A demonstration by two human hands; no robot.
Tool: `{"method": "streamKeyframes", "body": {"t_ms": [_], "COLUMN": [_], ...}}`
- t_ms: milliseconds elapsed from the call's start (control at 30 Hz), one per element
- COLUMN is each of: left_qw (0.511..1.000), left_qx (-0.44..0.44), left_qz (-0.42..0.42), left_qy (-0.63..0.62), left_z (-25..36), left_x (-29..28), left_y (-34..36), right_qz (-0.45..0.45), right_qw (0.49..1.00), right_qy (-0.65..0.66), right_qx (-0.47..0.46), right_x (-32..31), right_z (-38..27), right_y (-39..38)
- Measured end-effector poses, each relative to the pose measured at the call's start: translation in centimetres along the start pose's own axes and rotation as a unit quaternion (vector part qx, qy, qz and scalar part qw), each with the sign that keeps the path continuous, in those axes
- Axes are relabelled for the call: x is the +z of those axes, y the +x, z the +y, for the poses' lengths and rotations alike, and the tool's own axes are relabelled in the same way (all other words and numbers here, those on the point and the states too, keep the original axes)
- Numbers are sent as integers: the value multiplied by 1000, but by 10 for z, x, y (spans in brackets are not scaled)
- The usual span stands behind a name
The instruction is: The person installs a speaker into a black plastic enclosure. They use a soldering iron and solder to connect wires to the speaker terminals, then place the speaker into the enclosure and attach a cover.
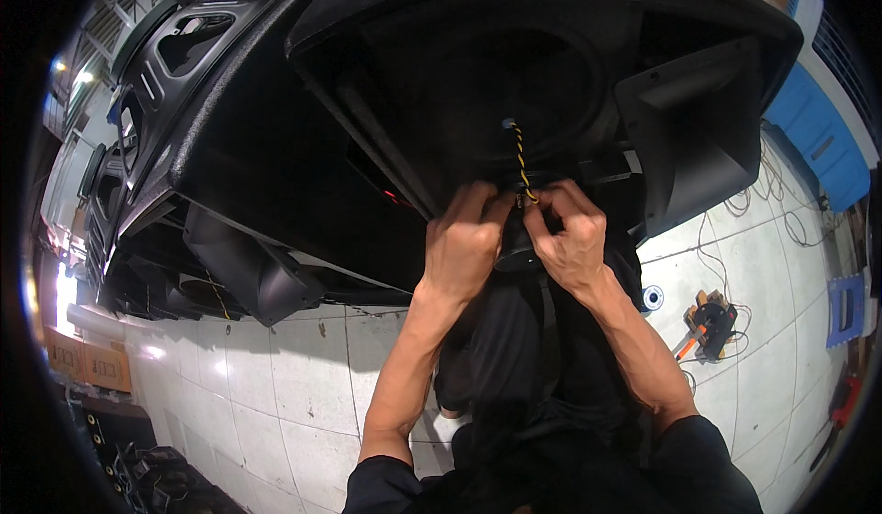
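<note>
A black speaker cabinet (459,18) with a horn piece (684,128) at its right is in front of me. A twisted yellow-and-black wire (521,151) hangs from its centre down to small metal terminals (520,201) on a dark round component (514,259). My left hand (464,243) has its fingers closed at the left of these terminals; what they hold, if anything, is hidden. At the right of the terminals, my right hand (571,234) pinches the lower end of the twisted wire.
More black cabinets (230,248) line the left. On the tiled floor (753,367) at the right lie cables (790,238), a spool (653,298) and a black-and-orange tool (707,326). A blue bin (818,146) stands at the right; cardboard boxes (101,367) are at the lower left.
</note>
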State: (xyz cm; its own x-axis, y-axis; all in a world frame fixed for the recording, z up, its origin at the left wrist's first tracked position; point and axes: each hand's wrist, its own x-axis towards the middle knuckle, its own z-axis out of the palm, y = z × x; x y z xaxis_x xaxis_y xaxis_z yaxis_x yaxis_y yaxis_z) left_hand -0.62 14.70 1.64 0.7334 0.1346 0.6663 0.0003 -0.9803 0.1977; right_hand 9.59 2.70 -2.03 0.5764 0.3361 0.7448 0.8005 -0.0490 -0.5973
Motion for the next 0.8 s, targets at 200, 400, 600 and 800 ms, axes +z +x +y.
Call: {"method": "streamKeyframes", "body": {"t_ms": [200, 400, 600, 800], "left_qw": [998, 959, 954, 954], "left_qx": [-46, -228, -252, -248], "left_qz": [-2, -44, -25, -27], "left_qy": [-52, -163, -161, -168], "left_z": [1, 7, 8, 9], "left_x": [1, 0, 7, 5], "left_y": [3, 9, 7, 7], "right_qz": [-5, 1, 5, -1], "right_qw": [1000, 1000, 1000, 1000], "right_qy": [1, -1, -7, -7], "right_qx": [-16, -23, -19, -16], "right_x": [0, 1, 2, 0], "right_z": [3, 3, 3, 5], "right_y": [-1, -2, -2, -3]}}
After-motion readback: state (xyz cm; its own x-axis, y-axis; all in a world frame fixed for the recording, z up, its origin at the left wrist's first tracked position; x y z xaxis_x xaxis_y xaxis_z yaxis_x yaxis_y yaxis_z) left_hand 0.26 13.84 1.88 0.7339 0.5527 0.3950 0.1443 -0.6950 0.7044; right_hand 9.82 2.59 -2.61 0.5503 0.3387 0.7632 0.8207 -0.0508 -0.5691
